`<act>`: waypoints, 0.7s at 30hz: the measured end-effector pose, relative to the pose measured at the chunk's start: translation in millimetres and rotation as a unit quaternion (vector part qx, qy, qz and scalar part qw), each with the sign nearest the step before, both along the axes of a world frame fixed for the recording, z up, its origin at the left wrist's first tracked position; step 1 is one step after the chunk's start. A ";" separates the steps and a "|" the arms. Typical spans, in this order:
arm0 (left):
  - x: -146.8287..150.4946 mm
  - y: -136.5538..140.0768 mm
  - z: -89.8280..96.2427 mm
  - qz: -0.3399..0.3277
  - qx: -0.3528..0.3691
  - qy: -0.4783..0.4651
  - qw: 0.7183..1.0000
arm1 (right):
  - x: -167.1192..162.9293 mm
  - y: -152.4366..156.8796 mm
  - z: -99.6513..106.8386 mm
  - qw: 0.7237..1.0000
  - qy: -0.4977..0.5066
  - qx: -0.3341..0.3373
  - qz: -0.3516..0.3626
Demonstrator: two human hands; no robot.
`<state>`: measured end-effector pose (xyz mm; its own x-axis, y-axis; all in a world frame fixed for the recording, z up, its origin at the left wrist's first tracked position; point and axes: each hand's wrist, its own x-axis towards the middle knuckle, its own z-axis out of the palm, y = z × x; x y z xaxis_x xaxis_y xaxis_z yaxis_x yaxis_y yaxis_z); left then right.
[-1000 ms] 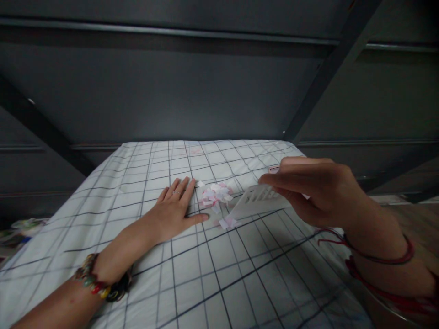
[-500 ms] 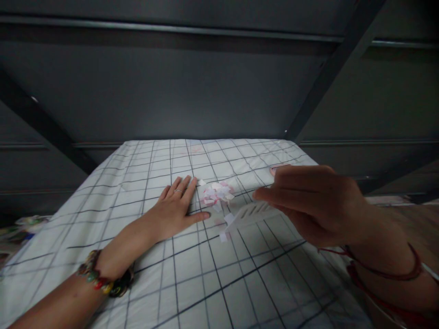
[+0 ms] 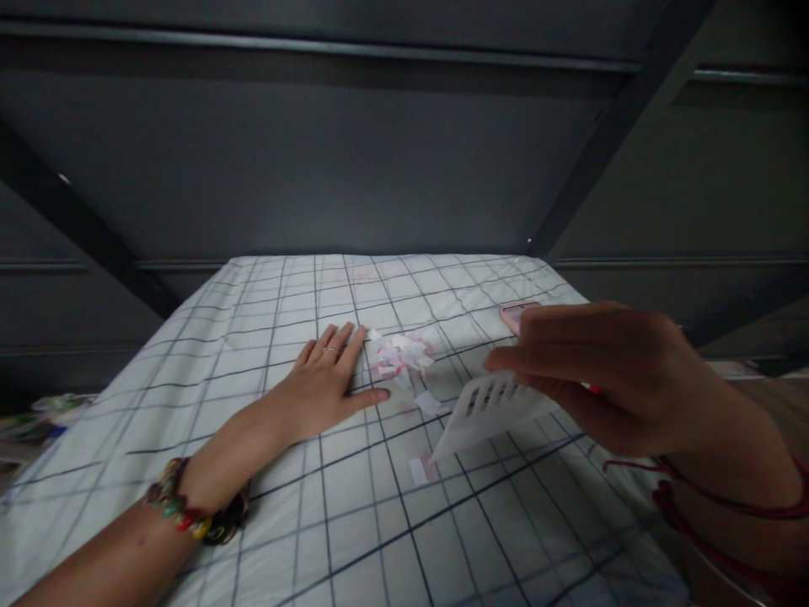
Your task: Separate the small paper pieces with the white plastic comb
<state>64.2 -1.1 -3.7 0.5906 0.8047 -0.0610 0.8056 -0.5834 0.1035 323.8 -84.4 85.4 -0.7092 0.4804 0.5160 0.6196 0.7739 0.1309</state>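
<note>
My left hand (image 3: 325, 381) lies flat and spread on a white bedsheet with a dark grid (image 3: 354, 506), its fingers just left of a small heap of pink and white paper scraps (image 3: 399, 354). My right hand (image 3: 607, 371) grips a white slotted plastic scoop (image 3: 490, 411), its edge tilted down toward the sheet. Two loose scraps (image 3: 427, 401) lie apart from the heap, one close to the scoop's edge. A beaded bracelet (image 3: 190, 510) is on my left wrist and red cords (image 3: 714, 497) are on my right.
A pink phone-like object (image 3: 515, 312) lies on the sheet behind my right hand. Dark wall panels and slanted beams (image 3: 607, 126) rise beyond the bed's far edge. Some colourful clutter (image 3: 38, 417) sits low at the far left.
My right hand has drawn the scoop back toward me and to the right, away from the heap. A few scraps have trailed with it. My left hand has stayed put.
</note>
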 end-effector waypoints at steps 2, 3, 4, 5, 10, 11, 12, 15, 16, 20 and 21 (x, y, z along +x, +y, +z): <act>0.6 -0.6 1.3 0.003 -0.007 0.008 1.000 | 0.8 1.5 -1.3 1.000 -0.003 -0.003 -0.008; 1.0 -0.9 2.2 0.003 -0.010 0.012 1.000 | 1.7 2.5 -2.1 1.000 -0.004 0.000 -0.018; 1.3 -1.2 3.1 0.005 -0.012 0.016 1.000 | 2.8 3.7 -3.0 1.000 -0.005 0.006 -0.028; 1.5 -1.5 3.6 0.007 -0.012 0.018 1.000 | 4.0 4.9 -3.7 0.999 -0.005 0.016 -0.038; -0.2 -0.7 1.5 0.003 -0.008 0.019 1.000 | 7.9 7.5 -4.4 0.998 0.012 0.039 -0.053; -0.6 -0.4 0.8 0.001 -0.008 0.018 1.000 | 8.2 7.6 -4.1 0.998 0.014 0.034 -0.052; -0.8 -0.2 0.3 0.000 -0.008 0.016 1.000 | 8.2 7.6 -4.0 0.998 0.013 0.025 -0.048; 0.4 -0.5 1.4 -0.001 -0.008 0.015 1.000 | 5.8 7.7 -4.6 0.999 0.006 0.006 -0.041; 1.2 -0.9 2.5 -0.001 -0.009 0.018 1.000 | 4.0 7.7 -5.3 0.999 0.001 0.007 -0.040; 3.3 -1.9 5.3 0.008 -0.018 0.032 0.999 | -3.7 7.1 -7.1 0.998 -0.008 0.042 -0.039; 3.0 -1.7 4.9 0.009 -0.018 0.032 0.999 | -4.3 7.1 -7.0 0.998 -0.003 0.050 -0.041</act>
